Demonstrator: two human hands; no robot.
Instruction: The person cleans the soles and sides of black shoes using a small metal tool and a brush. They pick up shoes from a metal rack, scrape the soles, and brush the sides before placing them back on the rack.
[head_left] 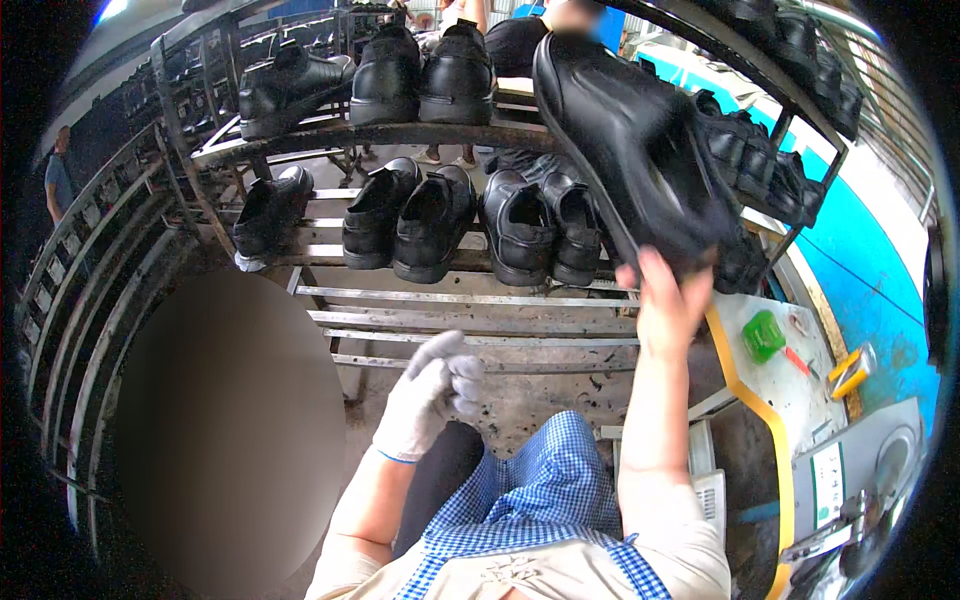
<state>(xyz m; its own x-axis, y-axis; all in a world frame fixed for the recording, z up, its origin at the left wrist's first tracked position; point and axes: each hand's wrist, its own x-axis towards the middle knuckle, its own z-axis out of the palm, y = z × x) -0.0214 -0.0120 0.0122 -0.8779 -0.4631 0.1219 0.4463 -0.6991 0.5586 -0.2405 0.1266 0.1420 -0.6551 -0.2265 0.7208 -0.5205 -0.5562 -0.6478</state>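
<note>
My right hand [670, 300], bare, is raised and grips a black leather shoe [630, 150] by its heel end, sole turned to the left, in front of the metal rack [400, 135]. My left hand [432, 392] wears a white knit glove and hangs lower, in front of my lap, fingers loosely curled with nothing in them. Several black shoes [430, 220] stand in pairs on the rack's middle shelf, and more black shoes [385, 75] sit on the top shelf.
The rack's lower bars [470, 320] carry nothing. At the right a work surface [790, 380] with a yellow edge holds a green object [763, 335] and a yellow tool [850, 372]. More racks curve along the left. People stand behind the rack.
</note>
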